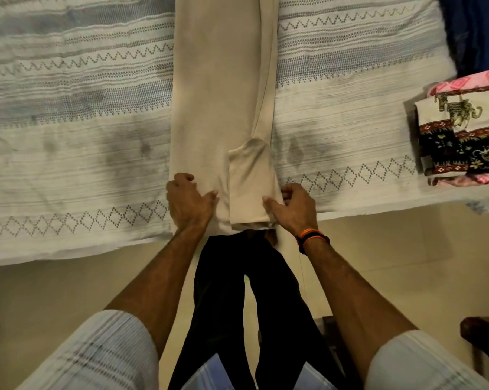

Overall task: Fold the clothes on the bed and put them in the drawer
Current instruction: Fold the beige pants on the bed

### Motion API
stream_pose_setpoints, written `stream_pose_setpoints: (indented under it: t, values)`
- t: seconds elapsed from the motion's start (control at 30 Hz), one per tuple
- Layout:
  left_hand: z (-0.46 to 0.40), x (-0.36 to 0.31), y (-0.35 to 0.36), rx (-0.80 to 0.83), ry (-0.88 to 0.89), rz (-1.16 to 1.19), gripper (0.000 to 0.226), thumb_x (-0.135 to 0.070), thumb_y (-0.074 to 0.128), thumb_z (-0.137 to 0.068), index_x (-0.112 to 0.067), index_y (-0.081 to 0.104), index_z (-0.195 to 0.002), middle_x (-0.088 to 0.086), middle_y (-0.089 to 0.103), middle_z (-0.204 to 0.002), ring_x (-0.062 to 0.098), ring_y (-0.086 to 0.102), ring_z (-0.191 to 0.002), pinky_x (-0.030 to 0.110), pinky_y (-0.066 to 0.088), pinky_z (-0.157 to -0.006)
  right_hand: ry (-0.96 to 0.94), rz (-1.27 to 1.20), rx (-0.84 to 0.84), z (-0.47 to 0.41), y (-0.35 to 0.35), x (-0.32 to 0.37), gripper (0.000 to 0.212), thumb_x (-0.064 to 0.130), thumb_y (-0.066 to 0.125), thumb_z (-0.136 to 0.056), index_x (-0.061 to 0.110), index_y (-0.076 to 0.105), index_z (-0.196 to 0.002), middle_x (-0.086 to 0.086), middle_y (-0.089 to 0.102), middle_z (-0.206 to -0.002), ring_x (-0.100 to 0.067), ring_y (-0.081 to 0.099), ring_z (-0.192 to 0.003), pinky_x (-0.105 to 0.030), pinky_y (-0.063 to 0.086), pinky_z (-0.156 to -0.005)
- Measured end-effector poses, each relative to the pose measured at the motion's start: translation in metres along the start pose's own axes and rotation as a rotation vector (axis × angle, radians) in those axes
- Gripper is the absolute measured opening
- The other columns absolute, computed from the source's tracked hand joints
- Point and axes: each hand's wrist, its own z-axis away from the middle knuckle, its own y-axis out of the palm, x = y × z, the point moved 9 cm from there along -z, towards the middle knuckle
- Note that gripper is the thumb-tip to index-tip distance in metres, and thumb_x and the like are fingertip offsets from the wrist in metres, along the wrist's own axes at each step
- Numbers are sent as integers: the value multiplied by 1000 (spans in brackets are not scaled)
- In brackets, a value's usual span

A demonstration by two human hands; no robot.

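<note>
head view, looking straight down at the near edge of a bed (69,175) covered with a white sheet woven in grey zigzag and diamond bands. a long beige garment (218,88) lies flat across the bed, already narrowed into a lengthwise strip, with one sleeve folded in on the right side. its near end sits at the bed edge. the left hand (188,201) rests on the garment's near left corner, fingers curled over the side edge and thumb on top, gripping the cloth. the right hand (292,208) pinches the near right corner, thumb on top and fingers tucked under the edge; an orange and black band sits on that wrist. at the right edge of the bed a stack of folded printed cloths (462,128), pink and animal-patterned, waits. no drawer is visible.

judging from this, the step in hand is folding the strip end over end. to do it well, both corners should lift together, stay level and taut, and land square on the far part so the side edges line up, then be smoothed flat.

no brand, label or readable writing shows anywhere.
</note>
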Motion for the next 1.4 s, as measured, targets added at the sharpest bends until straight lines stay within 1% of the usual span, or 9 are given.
stream_pose_setpoints:
  t: [0.1, 0.4, 0.53, 0.77, 0.87, 1.0, 1.07, 1.17, 1.4]
  values:
    - [-7, 25, -17, -22, -85, -71, 79, -30, 87, -67, -5, 42, -126, 20, 43, -133, 37, 45, -121, 45, 40, -101, 53, -78, 36, 1, 7, -3, 57, 41, 80, -77, 9, 58, -119, -7, 66, -113, -24, 63, -103, -38, 51, -92]
    - [-25, 65, -4, 299, -232, 183, 61, -45, 87, -67, -12, 67, -114, 11, 70, -115, 31, 64, -106, 44, 54, -93, 187, -278, 84, 1, 25, -19, 28, 29, 82, -75, 19, 72, -98, -2, 74, -99, -18, 68, -88, -37, 57, -84]
    - [-22, 66, -1, 396, -221, 273, 62, -48, 86, -58, -14, 73, -109, 7, 73, -107, 26, 68, -98, 44, 55, -91, 250, -426, 39, 13, 33, -26, 22, 22, 83, -76, 18, 68, -92, -5, 73, -95, -26, 70, -91, -48, 58, -85]
    - [-13, 82, -1, 463, -190, 288, 49, -31, 87, -70, -8, 71, -110, 11, 72, -108, 27, 68, -100, 44, 54, -93, 268, -576, -34, 26, 36, -33, 25, 17, 82, -78, 17, 67, -98, -9, 73, -102, -29, 71, -94, -40, 60, -70]
    - [-6, 90, 4, 531, -141, 141, 72, -43, 86, -53, -11, 70, -115, 10, 72, -109, 29, 68, -100, 48, 57, -87, 275, -471, -72, 26, 33, -41, 28, 20, 82, -77, 16, 67, -100, -11, 72, -100, -28, 70, -89, -33, 58, -60]
    - [-5, 94, 2, 460, -118, 93, 55, -27, 88, -68, -6, 69, -115, 15, 71, -109, 31, 68, -99, 46, 57, -86, 226, -211, -119, 24, 29, -41, 48, 27, 85, -70, 9, 67, -111, -9, 70, -103, -29, 67, -95, -43, 59, -82]
    - [-1, 90, -2, 431, -115, 15, 59, -29, 88, -67, -6, 67, -117, 14, 70, -113, 31, 66, -104, 41, 55, -89, 180, -96, -148, 32, 19, -31, 55, 24, 83, -73, 6, 59, -119, -10, 65, -112, -29, 62, -104, -36, 53, -90]
    - [5, 81, -17, 385, -111, -89, 71, -34, 88, -66, -6, 57, -124, 15, 65, -122, 33, 60, -113, 37, 51, -92, 44, 66, -180, 46, 6, -7, 63, 21, 83, -73, 5, 50, -124, -15, 54, -125, -33, 53, -115, -45, 47, -98]
    - [30, 15, -69, 352, 58, -18, 70, -31, 83, -75, -9, 52, -133, 11, 57, -135, 26, 54, -124, 35, 44, -102, -121, -3, -35, 76, -17, 49, 54, 16, 77, -79, 6, 55, -127, -9, 61, -126, -24, 61, -109, -35, 51, -95]
